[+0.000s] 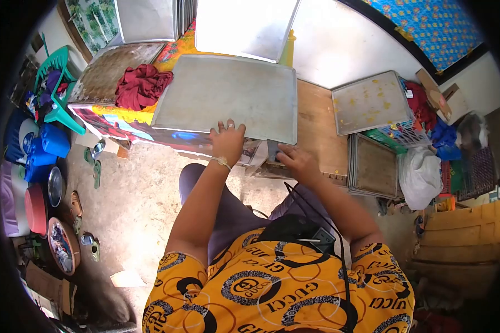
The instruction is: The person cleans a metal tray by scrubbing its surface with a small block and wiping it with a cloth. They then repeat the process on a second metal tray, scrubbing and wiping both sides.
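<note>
A large grey metal tray lies flat in front of me, its near edge reaching over the front of the table. My left hand, with a ring and a bracelet, rests on that near edge with the fingers spread over the metal. At the tray's near right corner is my right hand, its fingers bent and close together beside a small dark flat piece. The fingers overlap this piece, and I cannot tell what kind of thing it is.
A crumpled dark red cloth lies left of the tray on a stained brown tray. Behind stands an upright bright sheet. At the right are a yellow-spotted tray, stacked trays and a white sack. Basins stand left.
</note>
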`<state>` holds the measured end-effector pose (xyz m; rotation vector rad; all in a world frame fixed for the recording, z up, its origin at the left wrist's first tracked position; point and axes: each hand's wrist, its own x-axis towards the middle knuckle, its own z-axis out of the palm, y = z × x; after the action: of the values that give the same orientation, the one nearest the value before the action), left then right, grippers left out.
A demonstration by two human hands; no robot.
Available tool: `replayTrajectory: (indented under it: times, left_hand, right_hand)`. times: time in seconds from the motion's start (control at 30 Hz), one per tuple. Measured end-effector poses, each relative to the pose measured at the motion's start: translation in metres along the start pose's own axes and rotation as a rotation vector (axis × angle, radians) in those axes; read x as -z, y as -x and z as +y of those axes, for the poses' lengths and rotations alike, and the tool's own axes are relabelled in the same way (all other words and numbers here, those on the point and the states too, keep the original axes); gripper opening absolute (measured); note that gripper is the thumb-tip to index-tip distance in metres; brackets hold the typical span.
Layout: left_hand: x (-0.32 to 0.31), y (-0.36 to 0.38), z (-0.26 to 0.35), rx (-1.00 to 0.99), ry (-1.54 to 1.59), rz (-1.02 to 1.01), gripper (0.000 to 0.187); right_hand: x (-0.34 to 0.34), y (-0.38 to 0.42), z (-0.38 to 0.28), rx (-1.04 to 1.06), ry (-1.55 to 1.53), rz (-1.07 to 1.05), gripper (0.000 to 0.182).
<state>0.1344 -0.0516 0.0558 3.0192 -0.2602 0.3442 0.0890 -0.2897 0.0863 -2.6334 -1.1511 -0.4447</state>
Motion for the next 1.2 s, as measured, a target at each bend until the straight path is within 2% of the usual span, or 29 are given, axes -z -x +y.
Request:
replayTrajectory:
  times: [0.2, 0.3, 0.4, 0.6, 0.7, 0.8, 0.9, 1.0, 1.1, 1.2]
  left_hand:
    - [-0.008, 0.002, -0.001, -0.007, 0.013, 0.005, 0.037]
    - [-0.011, 0.003, 0.000, -0.034, -0.006, 0.097, 0.026]
    - [-0.011, 0.003, 0.001, -0.012, -0.013, 0.023, 0.038]
    - [-0.014, 0.005, -0.001, -0.034, 0.022, 0.067, 0.036]
    - [-0.014, 0.005, -0.002, -0.035, 0.029, 0.054, 0.036]
    - [-0.013, 0.004, -0.002, -0.027, 0.032, 0.030, 0.036]
    - [-0.014, 0.003, 0.000, -0.011, 0.002, 0.009, 0.037]
    - [-0.014, 0.003, 0.001, -0.009, -0.003, 0.011, 0.038]
    - [-0.012, 0.004, 0.000, -0.030, 0.044, 0.003, 0.036]
    - [-0.012, 0.004, 0.000, -0.035, 0.029, 0.003, 0.038]
  right_hand:
    - [-0.011, 0.010, 0.003, -0.065, -0.149, -0.033, 0.033]
    - [-0.010, 0.010, 0.006, -0.110, -0.218, -0.133, 0.031]
    - [-0.009, 0.007, 0.007, -0.101, -0.269, -0.188, 0.033]
    - [-0.018, -0.004, 0.010, -0.087, -0.242, -0.199, 0.038]
    - [-0.013, -0.005, 0.003, -0.198, -0.253, -0.235, 0.038]
    - [-0.005, -0.002, -0.007, -0.239, -0.053, -0.293, 0.039]
    - [-0.006, 0.001, -0.006, -0.353, -0.150, -0.250, 0.051]
    - [-0.006, -0.005, -0.004, -0.333, -0.163, -0.310, 0.052]
    - [-0.021, -0.009, -0.003, -0.246, -0.141, -0.272, 0.052]
    - [-0.031, -0.028, 0.016, -0.273, -0.023, -0.250, 0.050]
